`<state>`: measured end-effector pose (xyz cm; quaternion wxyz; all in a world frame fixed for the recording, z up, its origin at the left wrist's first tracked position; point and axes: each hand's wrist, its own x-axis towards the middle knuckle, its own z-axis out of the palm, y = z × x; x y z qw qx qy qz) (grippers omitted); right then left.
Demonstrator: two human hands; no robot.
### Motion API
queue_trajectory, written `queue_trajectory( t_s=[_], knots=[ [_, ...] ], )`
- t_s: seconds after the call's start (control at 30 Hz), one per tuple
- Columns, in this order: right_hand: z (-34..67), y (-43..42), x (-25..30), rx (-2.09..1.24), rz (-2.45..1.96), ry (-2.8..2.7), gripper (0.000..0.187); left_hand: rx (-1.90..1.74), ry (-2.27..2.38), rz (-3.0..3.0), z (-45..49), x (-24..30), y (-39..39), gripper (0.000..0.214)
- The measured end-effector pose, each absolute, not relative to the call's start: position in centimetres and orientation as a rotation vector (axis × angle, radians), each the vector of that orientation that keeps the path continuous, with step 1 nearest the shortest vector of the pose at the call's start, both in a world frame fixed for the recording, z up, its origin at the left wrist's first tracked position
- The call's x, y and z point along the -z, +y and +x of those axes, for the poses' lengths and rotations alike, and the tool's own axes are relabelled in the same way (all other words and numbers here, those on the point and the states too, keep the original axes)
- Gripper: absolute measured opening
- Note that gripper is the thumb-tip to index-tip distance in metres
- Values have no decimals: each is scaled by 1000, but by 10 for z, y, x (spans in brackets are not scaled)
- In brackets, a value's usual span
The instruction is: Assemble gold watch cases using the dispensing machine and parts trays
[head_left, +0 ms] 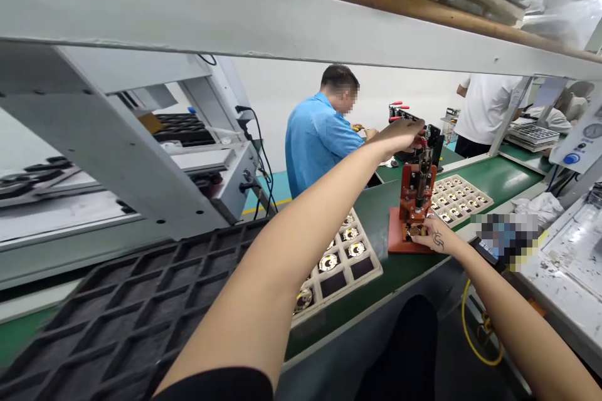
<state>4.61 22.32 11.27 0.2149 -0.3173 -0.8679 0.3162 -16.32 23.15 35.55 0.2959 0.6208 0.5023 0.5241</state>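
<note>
A small red hand press (416, 200) stands on a red base on the green bench. My left hand (401, 135) reaches far forward and is closed over the press's black lever at its top. My right hand (436, 237) rests at the foot of the press, fingers pinched on a small round metal part (416, 231) seated on the base. A white tray (356, 263) with several round metal parts in dark pockets lies just left of the press. A second white tray (459, 197) of like parts lies behind the press.
A black gridded tray (117, 313) lies near left. A grey machine frame (155, 163) fills the left side. A person in a blue shirt (317, 138) works across the bench, another in white (484, 113) stands far right. A white control box (580, 144) hangs right.
</note>
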Motion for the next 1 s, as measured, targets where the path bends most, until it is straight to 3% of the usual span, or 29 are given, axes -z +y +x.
queue_trajectory(
  t_s=[0.2, 0.33, 0.47, 0.67, 0.73, 0.83, 0.97, 1.0],
  knots=[
    [44, 225, -116, -873, -906, -2416, 28, -1348, 1088, 1368, -145, -382, 230, 29],
    [74, 199, -120, -787, -1022, -2267, 32, -1428, 933, 1679, -116, -389, 188, 41],
    [115, 145, -122, -819, -1083, -2127, 40, -1289, 869, 2299, -108, -347, 134, 43],
    [155, 58, -110, -949, -1151, -2017, 39, -1032, 1029, 2733, -108, -282, 112, 42],
    [163, 37, -110, -1019, -1196, -1979, 37, -985, 1113, 2791, -90, -269, 111, 37],
    [170, 17, -111, -1067, -1250, -1925, 36, -589, 1306, 2736, -44, -246, 123, 29],
    [179, 3, -98, -1051, -1197, -1884, 36, -227, 1628, 2448, 14, -215, 182, 19],
    [182, -1, -91, -1034, -1191, -1869, 35, -195, 1694, 2389, 22, -211, 201, 26]
  ],
)
